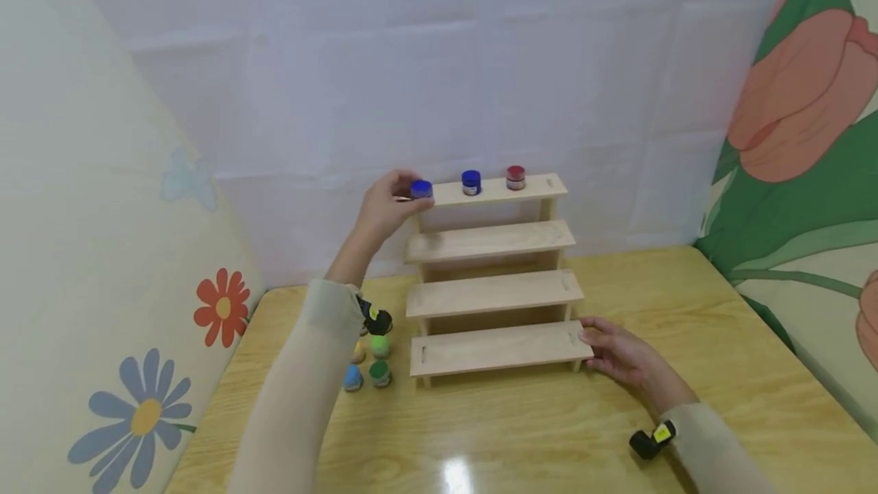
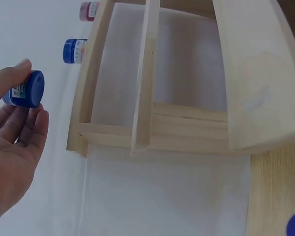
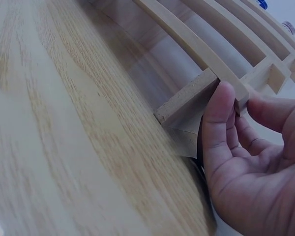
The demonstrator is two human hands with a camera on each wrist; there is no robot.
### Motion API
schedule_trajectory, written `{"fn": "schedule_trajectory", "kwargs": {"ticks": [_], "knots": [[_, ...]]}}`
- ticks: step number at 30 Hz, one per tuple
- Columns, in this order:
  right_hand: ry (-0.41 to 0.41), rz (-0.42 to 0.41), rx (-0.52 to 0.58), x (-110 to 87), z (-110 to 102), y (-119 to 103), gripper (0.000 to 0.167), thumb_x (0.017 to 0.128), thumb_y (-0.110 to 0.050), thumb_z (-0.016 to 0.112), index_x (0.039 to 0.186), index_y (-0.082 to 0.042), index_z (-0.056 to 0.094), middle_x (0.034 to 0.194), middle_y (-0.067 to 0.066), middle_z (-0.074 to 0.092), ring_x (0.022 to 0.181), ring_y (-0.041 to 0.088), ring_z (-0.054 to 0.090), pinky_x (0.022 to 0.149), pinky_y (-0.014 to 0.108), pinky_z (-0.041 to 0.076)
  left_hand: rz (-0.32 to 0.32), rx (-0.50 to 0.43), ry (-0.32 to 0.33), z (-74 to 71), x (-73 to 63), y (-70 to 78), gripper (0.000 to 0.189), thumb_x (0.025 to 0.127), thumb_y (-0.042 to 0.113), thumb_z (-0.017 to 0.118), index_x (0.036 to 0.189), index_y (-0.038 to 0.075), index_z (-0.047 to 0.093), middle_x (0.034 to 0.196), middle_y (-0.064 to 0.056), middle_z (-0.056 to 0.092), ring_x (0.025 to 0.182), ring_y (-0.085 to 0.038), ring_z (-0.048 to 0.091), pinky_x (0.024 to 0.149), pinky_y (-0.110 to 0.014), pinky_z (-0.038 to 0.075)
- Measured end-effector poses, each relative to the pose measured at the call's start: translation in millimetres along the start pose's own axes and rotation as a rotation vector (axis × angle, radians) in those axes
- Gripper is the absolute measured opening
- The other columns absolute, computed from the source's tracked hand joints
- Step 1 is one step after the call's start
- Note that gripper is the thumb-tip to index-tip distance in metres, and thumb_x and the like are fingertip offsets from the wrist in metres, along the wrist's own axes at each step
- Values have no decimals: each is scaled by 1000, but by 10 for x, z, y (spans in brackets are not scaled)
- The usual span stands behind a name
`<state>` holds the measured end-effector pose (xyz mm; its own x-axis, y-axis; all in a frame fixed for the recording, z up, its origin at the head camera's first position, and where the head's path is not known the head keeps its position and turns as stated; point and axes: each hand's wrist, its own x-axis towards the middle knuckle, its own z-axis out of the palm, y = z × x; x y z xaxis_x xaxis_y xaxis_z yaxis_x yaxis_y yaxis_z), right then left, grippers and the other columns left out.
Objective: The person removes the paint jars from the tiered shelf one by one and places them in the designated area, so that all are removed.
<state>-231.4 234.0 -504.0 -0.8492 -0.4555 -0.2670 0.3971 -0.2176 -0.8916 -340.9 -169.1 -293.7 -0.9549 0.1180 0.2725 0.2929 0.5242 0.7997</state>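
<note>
Left fingers (image 2: 38,132) round one blue jar (image 2: 29,91), right fingers (image 3: 218,115) round one stand (image 1: 494,293) (four shelves (image 1: 501,346))

I have room to pass before the stand (image 1: 494,294) and over its three lower steps (image 1: 490,349). On its top step (image 1: 492,190), a blue jar (image 1: 471,183) and a red jar (image 1: 516,178) obstruct; the left hand (image 1: 386,208) blocks its upper left end, the right hand (image 1: 623,353) its lower right corner, small jars (image 1: 380,374) its left side.

Blue jar (image 2: 29,91), red-lidded jar (image 1: 516,178), pale shelf (image 1: 495,293), yellow wood-grained table (image 1: 528,421)
</note>
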Motion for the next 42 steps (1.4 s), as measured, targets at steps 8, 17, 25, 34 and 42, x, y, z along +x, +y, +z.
{"fn": "schedule_trajectory", "kwargs": {"ticks": [8,17,25,34,42], "knots": [[-8,-1,16,-17,-16,-8,20,106,-9,50,123,-19,54,101,2,68,85,11,66,67,20,57,28,5,-61,-131,-304,-55,52,90,22,79,135,6,58,129,-16,65,118,-32,62,100,-45,54],[-21,-1,25,-44,3,-51,19,106,-8,50,120,-20,54,100,3,69,84,11,67,67,19,58,36,32,-115,-293,-618,-238,52,91,23,78,136,7,57,129,-15,65,119,-34,63,99,-47,55],[-19,-10,-5,-28,-30,-69,18,106,-10,51,121,-20,55,102,2,67,86,11,66,68,20,58,11,48,-108,-404,-863,-435,51,93,25,77,136,8,56,132,-16,65,121,-34,62,100,-49,54],[-14,-13,-25,1,-28,-35,18,107,-11,50,120,-22,56,104,2,67,89,12,66,69,22,57,-23,22,-97,-458,-1190,-752,52,93,26,75,138,6,56,127,-16,67,120,-33,63,104,-50,51],[-11,-15,-18,23,-4,-22,17,107,-11,50,118,-22,56,104,0,67,89,11,65,69,21,56,-60,23,-79,-475,-1435,-1001,54,94,32,74,139,9,57,123,-13,69,117,-30,64,104,-46,51]]}}
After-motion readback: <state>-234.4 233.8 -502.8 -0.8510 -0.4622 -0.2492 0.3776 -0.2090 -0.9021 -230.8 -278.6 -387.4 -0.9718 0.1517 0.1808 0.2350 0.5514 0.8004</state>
